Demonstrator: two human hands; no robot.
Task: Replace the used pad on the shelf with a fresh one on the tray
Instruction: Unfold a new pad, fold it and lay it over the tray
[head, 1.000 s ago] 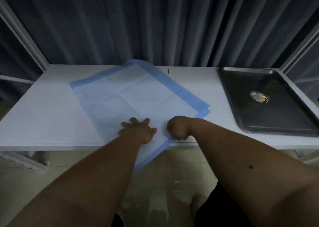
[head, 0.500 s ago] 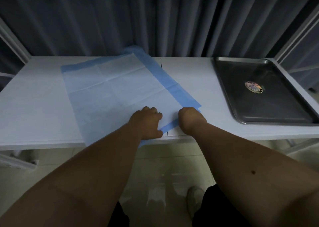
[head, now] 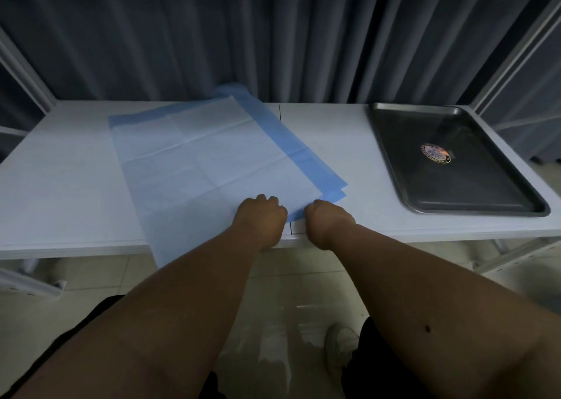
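1. A blue-bordered pad (head: 209, 161) lies spread and skewed on the white shelf (head: 60, 192), its pale quilted centre creased into rectangles by old folds.
2. The pad's near edge hangs over the front lip of the shelf, and its far corner curls up against the grey curtain (head: 273, 34) behind.
3. The left hand (head: 261, 216) is curled into a fist on the pad's near edge, knuckles up; the fingers are tucked under, so whether they pinch the sheet cannot be told.
4. The right hand (head: 329, 219) is also closed, touching the pad's near right corner just beside the left hand, and its grip is likewise hidden.
5. At that corner two blue layers show, one slightly offset from the other.
6. A dark metal tray (head: 394, 167) sits on the right end of the shelf, well apart from the pad, with a round sticker (head: 435, 153) on its floor.
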